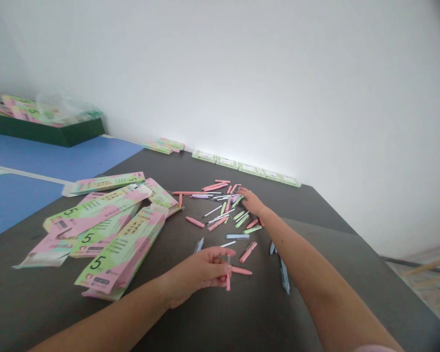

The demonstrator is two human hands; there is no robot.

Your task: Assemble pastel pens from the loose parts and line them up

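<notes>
Upright between the thumb and fingers of my left hand (210, 268) is a pink pen barrel (228, 282) with a clear upper part. Just right of those fingertips shows a pink tapered pen part (242, 271); whether it is held or lies on the table I cannot tell. My right hand (252, 201) reaches over the far right side of a scatter of pen parts, fingers stretched forward and apart. Close to it are green barrels (241, 222), white refills (213, 211) and pink pieces (217, 224). Its fingertips are small and partly blend with the parts.
Pink-and-green pen boxes (124, 249) are heaped on the dark table (212, 322) at left. Several flat boxes (249, 169) line the wall. A dark green tray (66, 134) stands on the blue surface (95, 156). Blue pen parts (284, 276) lie beside my right forearm.
</notes>
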